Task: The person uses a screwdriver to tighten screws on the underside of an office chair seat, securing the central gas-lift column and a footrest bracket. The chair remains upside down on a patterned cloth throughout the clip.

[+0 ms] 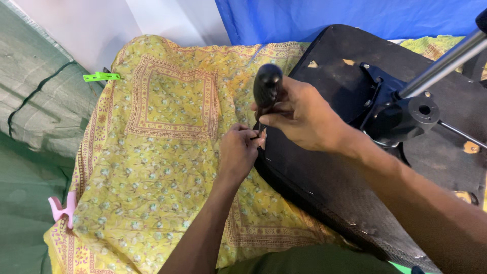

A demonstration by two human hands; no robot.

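Scene: From the head camera I look down at an upturned chair seat (324,167), black, lying on a yellow floral cloth (162,152).
Right hand: My right hand (304,114) is wrapped around a screwdriver (266,89), fingers curled on its black handle, which stands nearly upright.
Screwdriver: Its tip points down at the seat's left edge, just where my two hands meet; the tip itself is mostly hidden by fingers.
Left hand: My left hand (238,149) is pinched together at that same edge, fingertips touching the seat's rim beside the tool; what they grip, if anything, is too small for me to tell.
Seat: It fills the right half of the view, tilted, underside up, with small staples along its near edge.
Mechanism: A black metal bracket (401,114) sits bolted at the seat's middle, well apart from my hands, and a silver column (446,61) rises from it toward the upper right.
Clips: A green clip (101,76) holds the cloth's far left corner; a pink clip (61,208) grips its near left edge.
Backdrop: A blue sheet (304,18) hangs behind the seat; green tarp (30,101) lies to the left.
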